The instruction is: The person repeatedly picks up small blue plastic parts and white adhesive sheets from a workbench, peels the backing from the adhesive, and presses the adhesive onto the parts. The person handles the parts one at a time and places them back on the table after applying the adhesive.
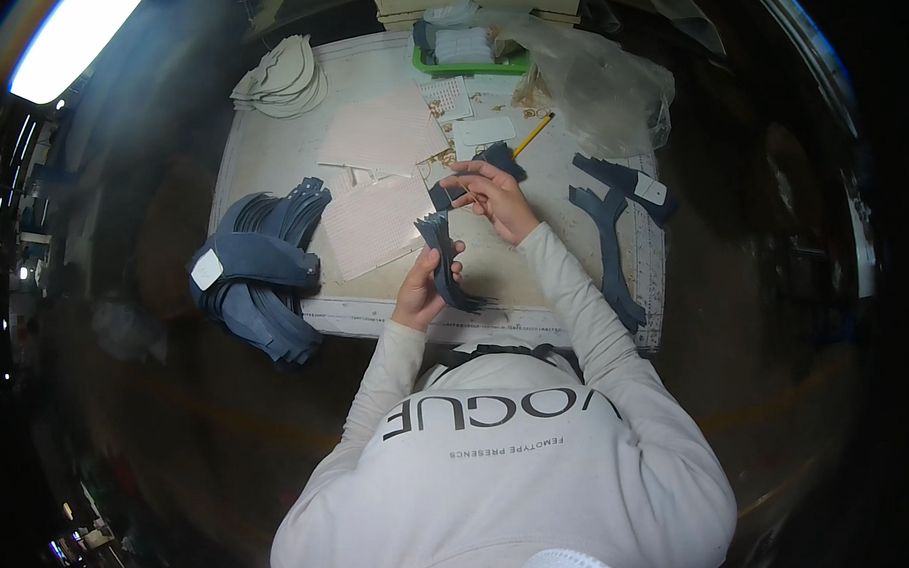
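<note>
My left hand (424,286) grips a stack of narrow blue-grey fabric pieces (442,263), their layered ends fanned at the top. Just above and to the right, my right hand (498,197) is raised, fingers curled and partly spread. A thin tan strand that looks like a rubber band (478,196) shows at those fingers; how it is held is hard to see. Behind the fingertips a small dark blue piece (446,193) lies on the table, and a dark blue bundle (500,162) lies beyond the hand.
Large stacks of blue-grey fabric pieces (258,256) lie at the table's left edge; more cut pieces (613,223) lie right. Pinkish sheets (377,222) cover the middle. Farther back are cream pieces (285,78), a green tray (475,69), a yellow pencil (533,135) and plastic film (608,83).
</note>
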A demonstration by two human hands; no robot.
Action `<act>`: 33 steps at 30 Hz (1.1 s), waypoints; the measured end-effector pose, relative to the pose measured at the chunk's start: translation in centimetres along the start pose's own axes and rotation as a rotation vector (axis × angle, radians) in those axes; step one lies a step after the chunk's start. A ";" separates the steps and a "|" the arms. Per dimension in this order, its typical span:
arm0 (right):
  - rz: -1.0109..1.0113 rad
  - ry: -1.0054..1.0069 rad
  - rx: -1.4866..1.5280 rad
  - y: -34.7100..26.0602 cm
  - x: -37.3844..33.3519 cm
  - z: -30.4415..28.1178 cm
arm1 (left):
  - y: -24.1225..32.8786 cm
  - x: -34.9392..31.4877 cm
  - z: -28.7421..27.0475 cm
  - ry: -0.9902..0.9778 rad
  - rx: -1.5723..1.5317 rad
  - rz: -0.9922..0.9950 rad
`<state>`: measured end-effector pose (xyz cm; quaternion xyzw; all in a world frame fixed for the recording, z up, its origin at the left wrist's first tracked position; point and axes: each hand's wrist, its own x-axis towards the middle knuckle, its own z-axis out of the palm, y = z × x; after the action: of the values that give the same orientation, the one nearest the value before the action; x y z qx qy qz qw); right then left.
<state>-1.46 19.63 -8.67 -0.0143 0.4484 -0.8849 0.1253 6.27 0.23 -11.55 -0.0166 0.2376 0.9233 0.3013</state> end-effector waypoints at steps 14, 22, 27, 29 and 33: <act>-0.669 -0.137 -1.118 -5.7 -9.1 2.6 | -0.8 3.1 2.2 -0.004 0.605 -0.175; -0.483 -0.023 -0.596 -3.5 -9.5 4.8 | -1.3 2.8 3.6 -0.248 0.206 -0.144; -0.483 -0.301 -0.828 -5.3 -11.2 3.7 | -0.8 3.0 4.5 0.028 0.636 -0.008; -0.219 -0.202 0.077 -5.2 -11.5 4.8 | 0.4 3.0 4.5 -0.066 -0.142 -0.023; -0.508 -0.175 -0.764 -5.4 -12.1 5.8 | 1.4 2.9 4.4 -0.282 0.620 -0.143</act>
<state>9.90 20.93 0.10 -0.2434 0.7122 -0.6544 -0.0722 3.59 2.75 -7.56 0.1869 0.4610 0.7770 0.3858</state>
